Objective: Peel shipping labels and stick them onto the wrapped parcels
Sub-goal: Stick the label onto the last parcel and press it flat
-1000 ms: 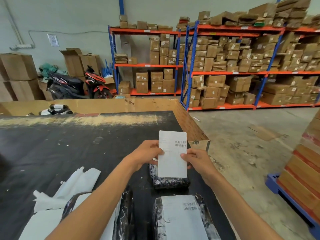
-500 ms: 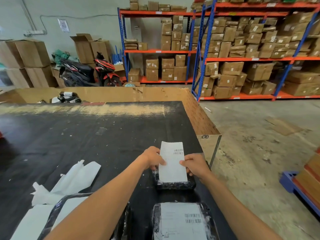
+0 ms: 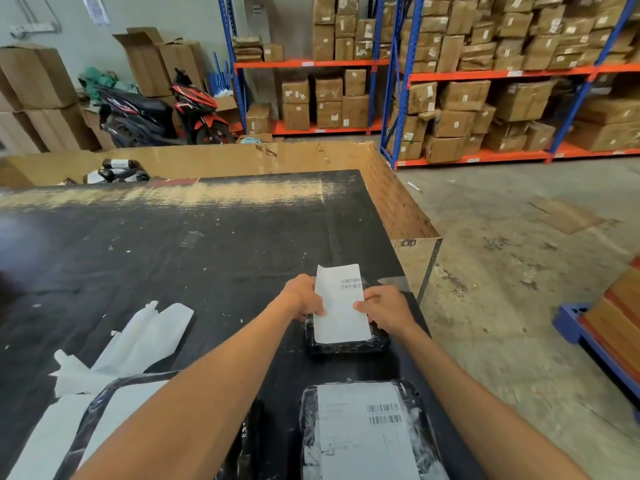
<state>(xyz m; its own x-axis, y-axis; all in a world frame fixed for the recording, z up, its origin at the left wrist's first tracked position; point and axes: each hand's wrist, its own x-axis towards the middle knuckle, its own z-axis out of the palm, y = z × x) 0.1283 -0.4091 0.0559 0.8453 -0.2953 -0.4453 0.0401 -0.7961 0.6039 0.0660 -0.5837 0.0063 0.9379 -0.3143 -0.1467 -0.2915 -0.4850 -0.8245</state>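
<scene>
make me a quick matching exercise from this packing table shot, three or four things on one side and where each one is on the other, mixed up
Things:
1. shipping label
2. small parcel
3. labelled parcel
4. backing paper scraps

Places:
A. nearest the camera, between the forearms
B. pinched at its sides by the left hand and right hand
C. on the black table, left of the arms
D. under the held label

Pairs: 1-B, 2-D, 3-A, 4-C

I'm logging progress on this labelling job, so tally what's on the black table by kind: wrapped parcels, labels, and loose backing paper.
Wrapped parcels: 3
Labels: 3, one held by both hands, two stuck on
Backing paper piles: 1
Total: 7
</scene>
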